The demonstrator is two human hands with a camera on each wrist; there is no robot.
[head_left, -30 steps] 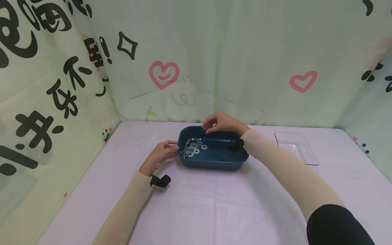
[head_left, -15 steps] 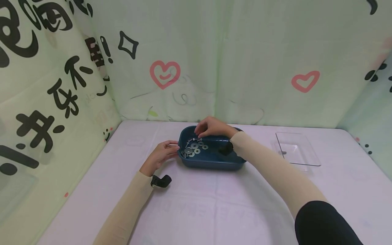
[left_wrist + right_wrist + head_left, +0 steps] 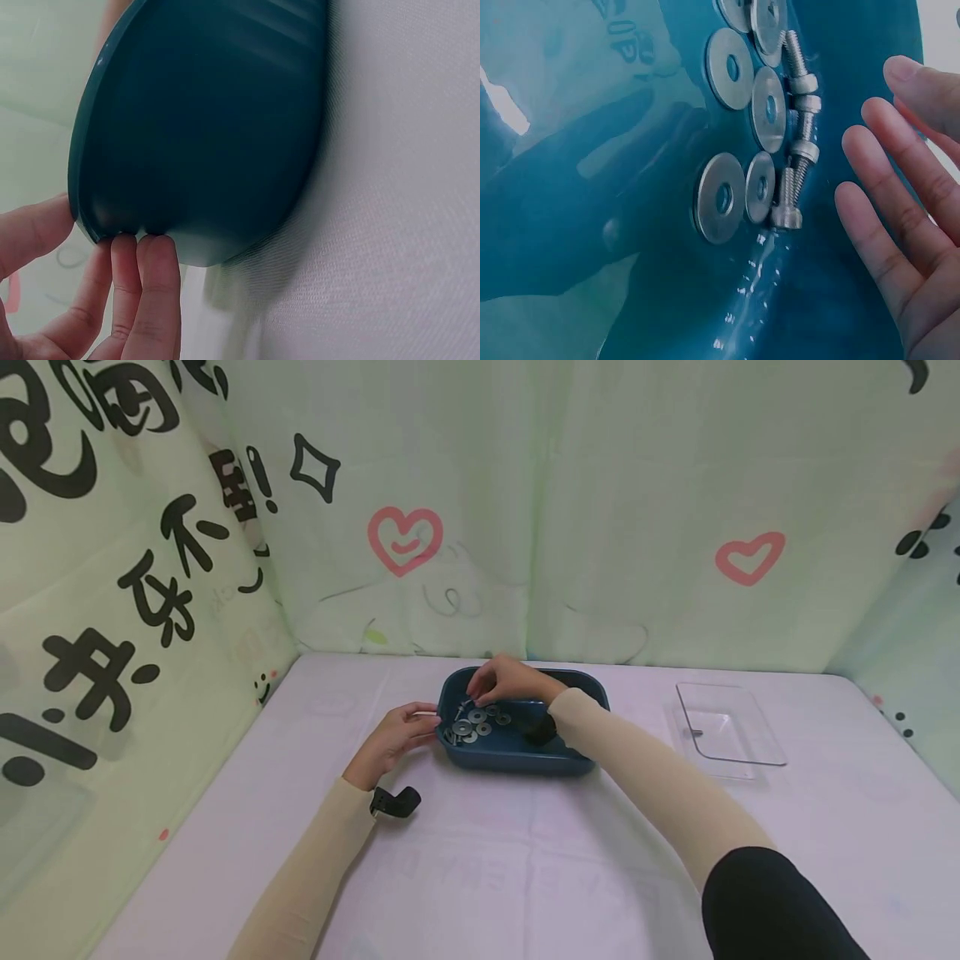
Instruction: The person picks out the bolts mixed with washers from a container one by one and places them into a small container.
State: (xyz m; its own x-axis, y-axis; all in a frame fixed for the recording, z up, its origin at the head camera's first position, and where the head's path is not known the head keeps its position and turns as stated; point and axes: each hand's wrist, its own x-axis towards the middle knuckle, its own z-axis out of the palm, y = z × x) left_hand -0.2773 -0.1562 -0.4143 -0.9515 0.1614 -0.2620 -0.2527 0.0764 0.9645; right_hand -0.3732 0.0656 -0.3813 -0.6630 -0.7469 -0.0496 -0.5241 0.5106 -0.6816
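A dark blue rectangular tray (image 3: 525, 767) stands on the table in the head view. Several flat washers (image 3: 730, 69) and socket head bolts (image 3: 786, 210) lie in its left end. My left hand (image 3: 395, 742) holds that end. In the left wrist view its thumb (image 3: 37, 229) is at the rim and its fingers (image 3: 157, 277) bear on the outer wall. Over the left part of the tray is my right hand (image 3: 512, 681). The right wrist view shows its fingers (image 3: 874, 232) spread apart beside the bolts, with nothing between them.
To the right, a clear plastic container (image 3: 731, 731) sits on the white table (image 3: 525, 877), with a small metal bolt (image 3: 696, 732) in it. A printed curtain (image 3: 600, 527) rises behind the table and along both sides.
My right hand has moved left and down into the tray, toward the bolts and washers. The bolt in the clear container has come into sight as the arm shifted. My left hand stays put.
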